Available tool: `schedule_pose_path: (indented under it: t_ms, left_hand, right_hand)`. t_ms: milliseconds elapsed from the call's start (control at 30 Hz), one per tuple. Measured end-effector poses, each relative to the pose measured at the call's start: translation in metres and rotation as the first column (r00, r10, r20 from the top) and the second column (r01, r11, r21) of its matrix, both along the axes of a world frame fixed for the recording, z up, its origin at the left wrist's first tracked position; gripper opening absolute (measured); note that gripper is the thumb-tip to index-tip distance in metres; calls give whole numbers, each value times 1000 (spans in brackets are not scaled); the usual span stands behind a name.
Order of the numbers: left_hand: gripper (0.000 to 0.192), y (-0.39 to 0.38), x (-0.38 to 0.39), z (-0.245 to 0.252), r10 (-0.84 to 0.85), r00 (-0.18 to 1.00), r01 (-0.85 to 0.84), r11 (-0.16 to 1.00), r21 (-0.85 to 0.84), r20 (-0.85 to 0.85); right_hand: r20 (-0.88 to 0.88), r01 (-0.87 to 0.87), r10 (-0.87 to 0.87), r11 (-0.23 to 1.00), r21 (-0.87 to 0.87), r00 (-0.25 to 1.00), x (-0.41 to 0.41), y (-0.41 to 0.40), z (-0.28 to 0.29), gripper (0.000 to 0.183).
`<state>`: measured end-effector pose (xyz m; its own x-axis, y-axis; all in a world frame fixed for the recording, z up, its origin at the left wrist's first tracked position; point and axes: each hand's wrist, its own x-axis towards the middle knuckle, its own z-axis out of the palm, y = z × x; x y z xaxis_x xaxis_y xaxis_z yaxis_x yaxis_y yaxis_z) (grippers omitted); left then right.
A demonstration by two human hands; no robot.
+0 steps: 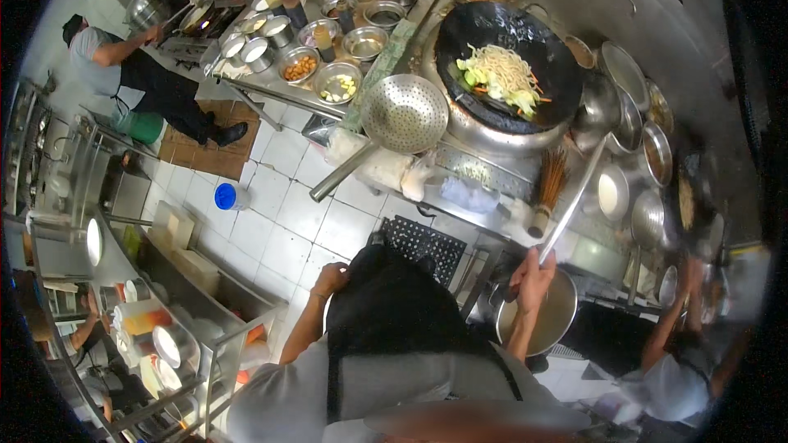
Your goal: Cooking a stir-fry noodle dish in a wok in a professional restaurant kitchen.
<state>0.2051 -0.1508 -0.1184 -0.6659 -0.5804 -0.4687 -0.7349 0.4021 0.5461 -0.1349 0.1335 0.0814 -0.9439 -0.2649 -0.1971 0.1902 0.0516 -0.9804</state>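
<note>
My right hand grips the handle of a long metal ladle, whose far end reaches the bowls right of the wok. My left hand is at my side by the black apron, its fingers curled; whether it pinches the cloth cannot be told. In front of me a large black wok sits on the stove, holding noodles with cabbage and carrot strips. A perforated metal strainer lies left of the wok, its handle pointing towards me. A bamboo wok brush rests below the wok.
Sauce bottles and metal bowls of ingredients crowd the counter at the upper left. More metal bowls stand at the right. A large pot is beside my right forearm. Co-workers stand at far left and lower right. A steel shelf is at lower left.
</note>
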Motion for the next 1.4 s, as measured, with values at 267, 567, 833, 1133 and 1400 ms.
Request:
schedule_pose_path:
  t_ms: [267,567,833,1133,1400]
  left_hand:
    - [28,-70,-15,-95,163,986,-158,979,132,-27]
    - [34,-106,18,-158,906,389,-785,231,575,167]
    - [13,-72,69,-172,908,322,-761,81,644,267]
    - [16,-46,92,-192,896,195,-716,-148,682,400]
    - [19,-113,53,-180,905,363,-686,100,721,220]
  right_hand:
    - [-39,-372,370,914,-160,928,-51,-215,96,25]
    - [48,-705,703,708,44,709,-158,-498,64,19]
    - [32,-765,805,551,333,593,-194,-621,11,8]
    - [288,-742,716,670,-27,636,-201,-622,-7,14]
    - [373,-492,789,602,-629,488,-211,-545,35,11]
